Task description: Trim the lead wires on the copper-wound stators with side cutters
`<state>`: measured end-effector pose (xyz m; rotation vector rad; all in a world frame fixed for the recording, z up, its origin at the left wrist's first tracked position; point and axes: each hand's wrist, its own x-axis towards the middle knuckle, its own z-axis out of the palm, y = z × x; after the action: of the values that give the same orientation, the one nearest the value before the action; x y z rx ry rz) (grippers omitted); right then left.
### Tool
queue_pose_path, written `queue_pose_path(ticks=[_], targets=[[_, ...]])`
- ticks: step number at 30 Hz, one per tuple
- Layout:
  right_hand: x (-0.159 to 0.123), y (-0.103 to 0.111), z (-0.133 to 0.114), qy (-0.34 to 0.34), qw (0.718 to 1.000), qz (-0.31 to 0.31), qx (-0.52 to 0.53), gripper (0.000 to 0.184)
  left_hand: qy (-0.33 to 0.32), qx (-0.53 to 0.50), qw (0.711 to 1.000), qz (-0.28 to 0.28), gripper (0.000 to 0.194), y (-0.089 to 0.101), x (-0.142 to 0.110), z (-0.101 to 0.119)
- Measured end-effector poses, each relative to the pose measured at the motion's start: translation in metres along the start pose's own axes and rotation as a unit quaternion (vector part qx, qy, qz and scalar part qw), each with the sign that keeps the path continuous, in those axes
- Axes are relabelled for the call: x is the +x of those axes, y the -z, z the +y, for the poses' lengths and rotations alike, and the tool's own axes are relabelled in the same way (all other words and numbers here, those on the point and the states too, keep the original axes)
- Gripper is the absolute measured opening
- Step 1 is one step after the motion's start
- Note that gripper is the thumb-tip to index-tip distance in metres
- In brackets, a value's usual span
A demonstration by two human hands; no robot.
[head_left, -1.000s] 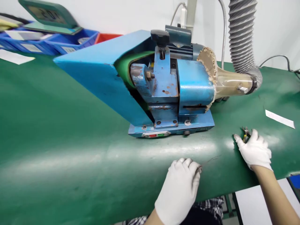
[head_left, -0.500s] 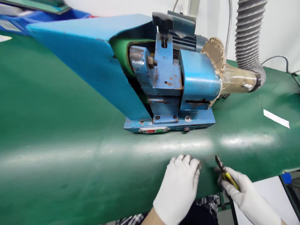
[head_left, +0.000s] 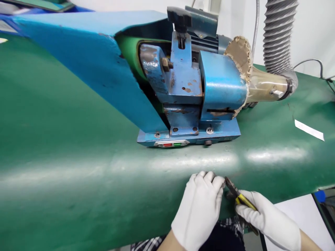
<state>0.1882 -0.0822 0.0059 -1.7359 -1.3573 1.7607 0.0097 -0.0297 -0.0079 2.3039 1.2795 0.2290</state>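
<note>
One pair of pliers (head_left: 239, 196) gripped in my right hand (head_left: 267, 218); my left hand (head_left: 200, 209) clenched beside it, contents unseen; one blue machine (head_left: 183, 87) beyond both.

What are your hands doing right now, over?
Left hand fisted on the green table, pinching something too small to tell. Right hand shut on yellow-handled pliers, tips at the left fingertips. Blue machine behind, not touching.

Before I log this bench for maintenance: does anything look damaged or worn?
Yes. The blue machine shows rust spots and chipped paint on its front block, and the brown collar where the clear outlet joins the housing is ragged and frayed. The grey hose looks intact. A paper slip lies loose on the green mat.
</note>
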Motion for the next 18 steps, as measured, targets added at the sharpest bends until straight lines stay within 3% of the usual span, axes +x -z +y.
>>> queue_pose_path(ticks=[5, 10, 14, 16, 18], targets=[[0.005, -0.008, 0.006, -0.025, 0.998, 0.055, 0.003, 0.030, 0.007, 0.000, 1.000, -0.018, 0.022, 0.000, 0.000, -0.001], [0.010, -0.003, 0.008, -0.033, 0.989, 0.107, 0.092, 0.034, 0.011, -0.007, 1.000, -0.015, 0.023, 0.000, 0.001, 0.002], [0.006, 0.002, 0.009, -0.033, 0.968, 0.035, 0.248, 0.033, 0.012, -0.009, 1.000, -0.017, 0.022, 0.007, -0.001, -0.005], [0.006, 0.000, 0.011, -0.015, 0.934, -0.034, 0.355, 0.031, 0.019, -0.024, 1.000, -0.001, 0.023, 0.010, -0.009, -0.018], [0.012, -0.003, 0.013, 0.019, 0.898, -0.080, 0.432, 0.029, 0.018, -0.037, 0.999, 0.030, 0.044, 0.010, -0.019, -0.036]])
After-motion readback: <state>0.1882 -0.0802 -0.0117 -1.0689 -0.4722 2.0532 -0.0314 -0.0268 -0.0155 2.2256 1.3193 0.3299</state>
